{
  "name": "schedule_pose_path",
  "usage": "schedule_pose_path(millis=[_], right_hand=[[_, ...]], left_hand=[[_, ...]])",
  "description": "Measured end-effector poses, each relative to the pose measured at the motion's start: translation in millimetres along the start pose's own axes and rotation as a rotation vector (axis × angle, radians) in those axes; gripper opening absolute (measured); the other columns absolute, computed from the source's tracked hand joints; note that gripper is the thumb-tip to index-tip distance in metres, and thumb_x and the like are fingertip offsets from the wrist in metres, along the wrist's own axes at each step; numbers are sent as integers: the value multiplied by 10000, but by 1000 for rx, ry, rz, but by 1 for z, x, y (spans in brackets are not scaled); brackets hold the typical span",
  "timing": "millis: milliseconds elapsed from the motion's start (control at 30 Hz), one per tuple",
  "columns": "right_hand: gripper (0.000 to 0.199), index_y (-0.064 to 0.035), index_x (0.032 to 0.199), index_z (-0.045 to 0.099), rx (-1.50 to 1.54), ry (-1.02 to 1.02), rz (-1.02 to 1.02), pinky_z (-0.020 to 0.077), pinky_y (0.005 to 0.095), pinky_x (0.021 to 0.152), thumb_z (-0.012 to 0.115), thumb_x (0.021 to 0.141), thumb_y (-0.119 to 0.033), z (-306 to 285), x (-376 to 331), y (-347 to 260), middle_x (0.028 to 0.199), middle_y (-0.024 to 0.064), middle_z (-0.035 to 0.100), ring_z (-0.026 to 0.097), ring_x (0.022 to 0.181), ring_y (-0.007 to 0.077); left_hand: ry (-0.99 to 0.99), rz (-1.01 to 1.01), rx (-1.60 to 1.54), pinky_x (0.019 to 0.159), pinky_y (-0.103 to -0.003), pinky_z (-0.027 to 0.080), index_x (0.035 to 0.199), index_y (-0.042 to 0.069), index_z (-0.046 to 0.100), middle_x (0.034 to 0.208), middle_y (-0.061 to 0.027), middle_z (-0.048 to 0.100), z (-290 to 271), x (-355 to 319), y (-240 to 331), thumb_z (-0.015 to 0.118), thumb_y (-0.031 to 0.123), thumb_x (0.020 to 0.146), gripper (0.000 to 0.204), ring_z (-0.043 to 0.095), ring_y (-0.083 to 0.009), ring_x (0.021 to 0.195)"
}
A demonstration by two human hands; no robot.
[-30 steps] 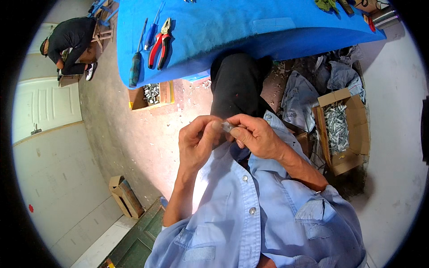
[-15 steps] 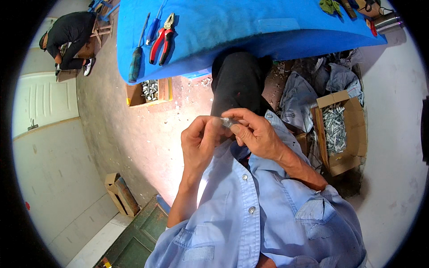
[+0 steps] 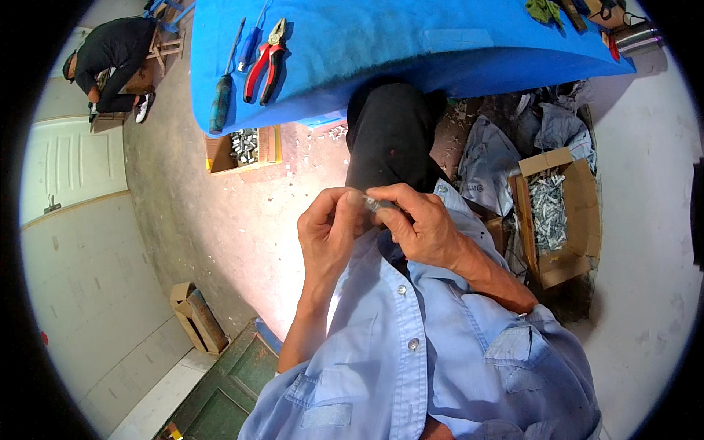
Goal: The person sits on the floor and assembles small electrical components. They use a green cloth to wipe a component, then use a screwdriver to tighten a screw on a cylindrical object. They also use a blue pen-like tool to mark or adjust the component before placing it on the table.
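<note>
A small silvery metal part (image 3: 377, 204), short and roughly tube-shaped, is held in front of my shirt. My right hand (image 3: 424, 229) grips it between thumb and fingers, covering much of its length. At its left end, the thumb and fingers of my left hand (image 3: 330, 224) are closed in a pinch. Fingertips hide that end, so its exact shape is unclear.
A blue-covered table (image 3: 352, 55) ahead bears red-handled pliers (image 3: 265, 66) and two screwdrivers. An open cardboard box (image 3: 576, 220) of metal parts stands right, beside grey plastic bags (image 3: 488, 165). Another box (image 3: 224, 154) lies below the table's left end. A person (image 3: 114, 62) sits far left.
The metal part has turned slightly between my fingers, and my right thumb and fingers have shifted their grip a little. Both hands stay in nearly the same place.
</note>
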State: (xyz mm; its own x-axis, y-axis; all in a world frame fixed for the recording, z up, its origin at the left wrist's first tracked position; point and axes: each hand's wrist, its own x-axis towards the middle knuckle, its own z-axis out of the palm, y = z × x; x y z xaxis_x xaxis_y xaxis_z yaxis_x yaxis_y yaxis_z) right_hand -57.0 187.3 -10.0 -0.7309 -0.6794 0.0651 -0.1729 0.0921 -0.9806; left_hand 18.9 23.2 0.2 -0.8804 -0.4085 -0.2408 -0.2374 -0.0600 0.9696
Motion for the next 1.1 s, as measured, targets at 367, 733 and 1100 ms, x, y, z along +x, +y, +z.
schedule_pose_path(millis=[367,733,1100], right_hand=[[252,21,1196,586,-38,14,-49,592,373,688,618,959,-59,5,2,-3,943,196,725,750,812,302],[222,25,1183,571,236,8,201,500,300,587,549,1015,-119,9,0,3,780,100,663,637,648,159],[243,18,1191,569,464,35,331,451,215,542,491,1061,-172,13,0,5,823,23,596,529,626,47]], left_hand=[[-62,-31,-132,568,-233,472,957,7,653,767,-22,635,-6,3,-15,589,237,1053,257,569,-76,655],[-47,11,-74,565,-218,483,973,3,662,786,-30,668,-8,1,-7,620,210,1036,220,574,-61,642],[82,250,149,577,-214,470,964,-17,666,802,-39,672,11,-5,-8,616,125,1025,162,578,-72,659]])
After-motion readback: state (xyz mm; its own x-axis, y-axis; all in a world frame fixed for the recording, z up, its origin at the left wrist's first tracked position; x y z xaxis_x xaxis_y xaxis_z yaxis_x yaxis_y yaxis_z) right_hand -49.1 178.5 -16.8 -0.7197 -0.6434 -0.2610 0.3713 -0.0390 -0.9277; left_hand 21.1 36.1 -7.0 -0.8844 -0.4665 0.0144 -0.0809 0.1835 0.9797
